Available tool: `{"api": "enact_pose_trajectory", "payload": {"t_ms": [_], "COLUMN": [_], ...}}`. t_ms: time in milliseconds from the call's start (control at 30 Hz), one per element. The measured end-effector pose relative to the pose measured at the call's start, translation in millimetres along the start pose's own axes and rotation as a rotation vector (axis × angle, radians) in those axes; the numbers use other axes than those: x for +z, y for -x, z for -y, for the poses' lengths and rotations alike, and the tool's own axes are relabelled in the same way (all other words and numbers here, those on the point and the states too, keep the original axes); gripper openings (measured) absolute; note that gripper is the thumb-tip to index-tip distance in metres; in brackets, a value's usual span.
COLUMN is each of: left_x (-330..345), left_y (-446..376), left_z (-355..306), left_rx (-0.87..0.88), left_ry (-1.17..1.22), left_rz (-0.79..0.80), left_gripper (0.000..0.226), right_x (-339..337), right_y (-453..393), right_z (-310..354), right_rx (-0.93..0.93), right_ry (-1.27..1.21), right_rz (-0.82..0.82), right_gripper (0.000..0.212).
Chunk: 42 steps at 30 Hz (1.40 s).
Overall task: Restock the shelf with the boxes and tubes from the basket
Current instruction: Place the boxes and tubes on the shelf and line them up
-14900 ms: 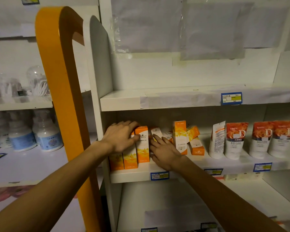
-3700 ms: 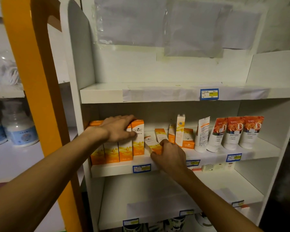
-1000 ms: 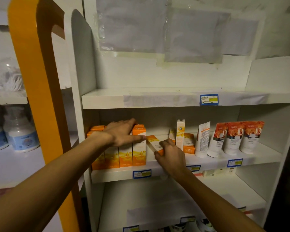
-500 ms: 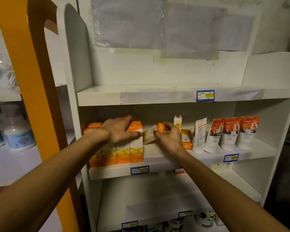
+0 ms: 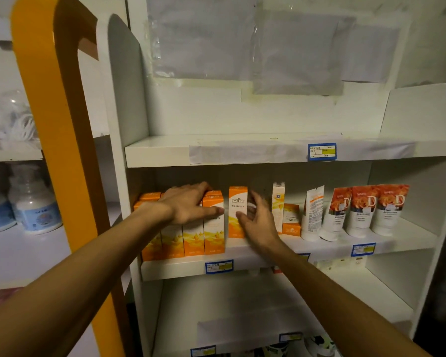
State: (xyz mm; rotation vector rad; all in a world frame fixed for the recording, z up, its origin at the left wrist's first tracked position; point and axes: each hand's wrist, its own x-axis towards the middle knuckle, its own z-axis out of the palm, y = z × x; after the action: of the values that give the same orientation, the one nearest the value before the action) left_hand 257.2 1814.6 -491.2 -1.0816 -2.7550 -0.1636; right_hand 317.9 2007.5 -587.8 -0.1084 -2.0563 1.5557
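A row of upright orange boxes (image 5: 211,228) stands at the left end of the middle shelf (image 5: 263,264). My left hand (image 5: 188,204) lies across their tops with straight fingers. Just right of the row, one more orange box (image 5: 236,202) stands upright, a small gap apart. My right hand (image 5: 258,220) holds it, thumb on its front and fingers behind it. The hand is blurred. Further right stand a tall white-and-orange box (image 5: 278,202), a small orange box (image 5: 291,220), a white tube (image 5: 312,212) and three orange-topped tubes (image 5: 363,210). No basket is in view.
An orange arched post (image 5: 62,124) rises at the left, beside the shelf's white side panel. Behind it, the neighbouring shelf carries white bottles with blue labels (image 5: 34,207). The upper shelf (image 5: 216,150) has a blue price tag. Tubs sit below the lowest shelf.
My right hand has lifted the orange box that lay flat and stood it upright beside the row. My left hand has stayed on the row's tops.
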Motion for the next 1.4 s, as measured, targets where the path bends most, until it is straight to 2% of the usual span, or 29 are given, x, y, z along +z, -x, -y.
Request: {"api": "enact_pose_trajectory", "payload": {"t_ms": [67, 167, 300, 567, 700, 767, 867, 933, 967, 1133, 1200, 1400], "left_x": [0.5, 0.9, 0.6, -4.1, -8.9, -15.1, -21.6, -20.8, -18.8, -3.0, 2.0, 1.9], "left_y": [0.0, -0.5, -0.8, -0.1, -1.4, -2.4, -5.5, -8.5, -8.9, -10.5, -8.1, -7.0], "left_z": [0.2, 0.7, 1.2, -1.8, -8.5, -11.8, -17.5, -25.7, -30.6, -42.6, -39.8, -35.3], "left_rx": [0.005, 0.008, 0.001, -0.013, -0.004, -0.002, 0.01, 0.062, 0.082, 0.114, 0.103, 0.117], "left_ry": [-0.005, -0.011, -0.003, 0.004, -0.109, -0.128, -0.055, -0.083, -0.094, -0.167, -0.158, -0.152], "left_rz": [0.004, 0.01, 0.017, 0.056, 0.07, 0.041, -0.002, -0.024, -0.022, 0.042, 0.048, 0.072], "left_gripper": [0.071, 0.073, 0.073, 0.07, 0.076, 0.087, 0.091, 0.089, 0.088, 0.082, 0.082, 0.089], "right_x": [3.3, 6.1, 7.0, 6.0, 4.2, -3.3, -24.7, -37.5, -41.9, -39.0, -34.3, -37.7], "right_y": [7.2, 9.2, 12.3, 19.4, 23.2, 27.4, 34.4, 34.5, 32.2, 17.0, 10.7, -12.1], "right_z": [-10.0, -15.2, -12.6, -13.9, -7.5, -6.6, -5.6, -4.2, -4.5, -5.2, -2.3, 0.0], "right_rx": [0.006, 0.018, 0.004, -0.032, -0.009, -0.068, -0.225, -0.243, -0.224, -0.071, -0.031, 0.16], "right_ry": [0.038, 0.019, -0.01, 0.021, 0.078, 0.189, 0.323, 0.326, 0.348, 0.601, 0.658, 0.588], "right_rz": [-0.021, 0.009, 0.096, 0.111, 0.167, 0.089, -0.265, -0.473, -0.513, -0.41, -0.394, -0.473], "right_gripper": [0.054, 0.048, 0.048, 0.048, 0.053, 0.049, 0.033, 0.036, 0.042, 0.073, 0.08, 0.067]}}
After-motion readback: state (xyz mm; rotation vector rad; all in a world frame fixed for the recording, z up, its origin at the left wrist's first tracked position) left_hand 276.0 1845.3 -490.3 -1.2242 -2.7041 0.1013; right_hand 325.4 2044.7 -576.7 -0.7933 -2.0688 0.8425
